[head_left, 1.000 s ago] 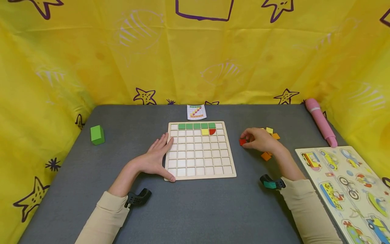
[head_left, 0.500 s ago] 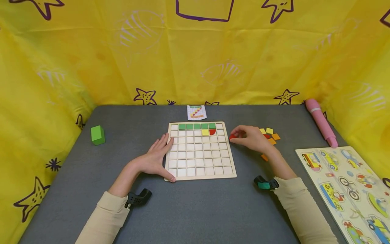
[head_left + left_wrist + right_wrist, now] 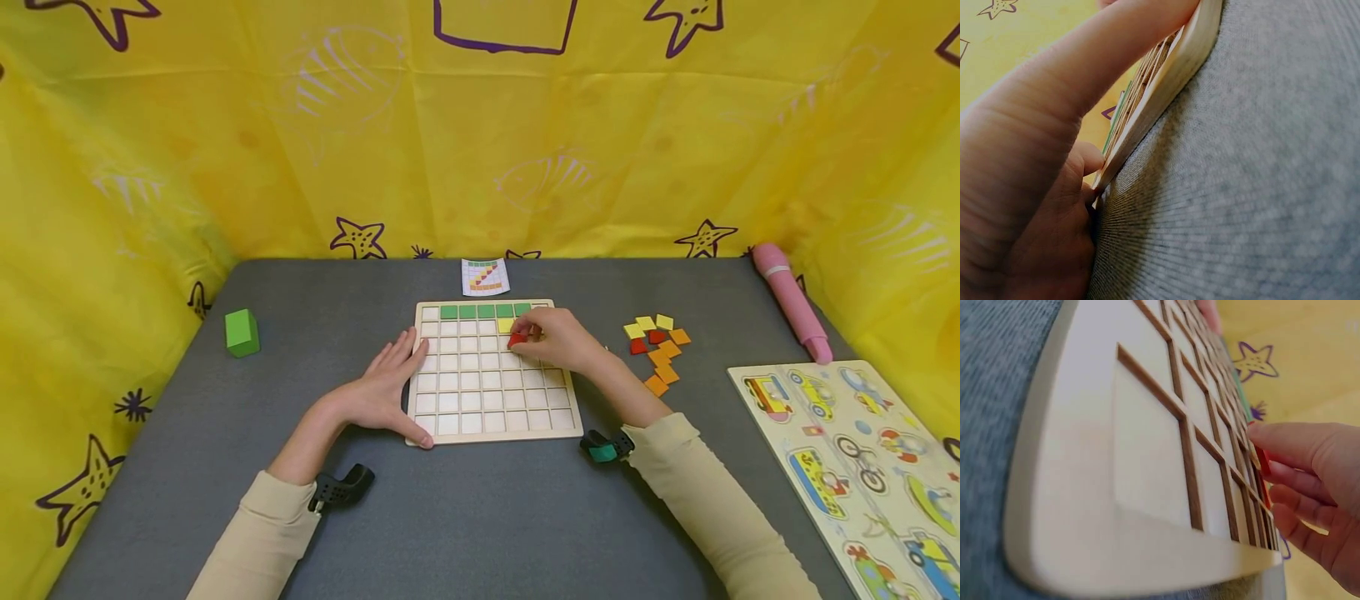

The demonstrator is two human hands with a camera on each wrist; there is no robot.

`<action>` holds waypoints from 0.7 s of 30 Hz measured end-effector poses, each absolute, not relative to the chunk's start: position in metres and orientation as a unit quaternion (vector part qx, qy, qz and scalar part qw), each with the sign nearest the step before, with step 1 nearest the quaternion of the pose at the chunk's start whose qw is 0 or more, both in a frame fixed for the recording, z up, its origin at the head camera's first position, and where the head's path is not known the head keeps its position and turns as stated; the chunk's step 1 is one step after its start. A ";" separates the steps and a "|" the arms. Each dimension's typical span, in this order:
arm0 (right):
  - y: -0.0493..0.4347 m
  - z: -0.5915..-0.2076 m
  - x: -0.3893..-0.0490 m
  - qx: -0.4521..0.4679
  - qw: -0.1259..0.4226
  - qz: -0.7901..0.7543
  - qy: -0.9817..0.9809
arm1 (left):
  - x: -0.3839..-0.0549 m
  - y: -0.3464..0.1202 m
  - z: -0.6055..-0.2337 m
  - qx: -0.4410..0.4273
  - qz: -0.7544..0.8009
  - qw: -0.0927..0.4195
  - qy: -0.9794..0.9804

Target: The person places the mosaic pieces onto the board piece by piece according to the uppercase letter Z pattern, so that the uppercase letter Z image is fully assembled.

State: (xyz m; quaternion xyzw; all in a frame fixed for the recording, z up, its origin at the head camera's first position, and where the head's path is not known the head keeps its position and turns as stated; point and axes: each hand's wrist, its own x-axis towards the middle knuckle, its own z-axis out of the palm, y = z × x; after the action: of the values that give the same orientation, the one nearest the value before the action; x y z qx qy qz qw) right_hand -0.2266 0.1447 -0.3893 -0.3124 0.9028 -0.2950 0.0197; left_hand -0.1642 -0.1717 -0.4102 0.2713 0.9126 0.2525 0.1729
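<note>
A wooden grid board lies flat on the dark grey table. My left hand rests along its left edge, fingers spread and thumb on the near left corner. Over the board's upper right part, my right hand pinches a small red tile between thumb and fingers, close above a cell in the third row. Green square tiles fill part of the top row, and a yellow tile sits just below them. The right hand hides the cells to the right of the yellow tile.
Several loose yellow, red and orange tiles lie right of the board. A small pattern card is behind it. A green block stands at left. At right are a pink microphone-shaped toy and a wooden picture puzzle.
My right hand has carried the red tile leftward from beside the loose tiles to above the board. The left hand stays on the board's edge.
</note>
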 end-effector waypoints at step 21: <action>0.141 -0.396 -0.219 -0.269 0.011 -0.335 0.903 | -0.164 -0.171 -0.410 0.271 0.251 0.175 0.912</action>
State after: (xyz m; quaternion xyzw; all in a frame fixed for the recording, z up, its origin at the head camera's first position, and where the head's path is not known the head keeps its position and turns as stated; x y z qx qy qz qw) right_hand -0.2191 0.1408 -0.3957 -0.2687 0.9030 -0.3352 0.0108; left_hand -0.1642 -0.1710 -0.4097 0.2711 0.9125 0.2513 0.1754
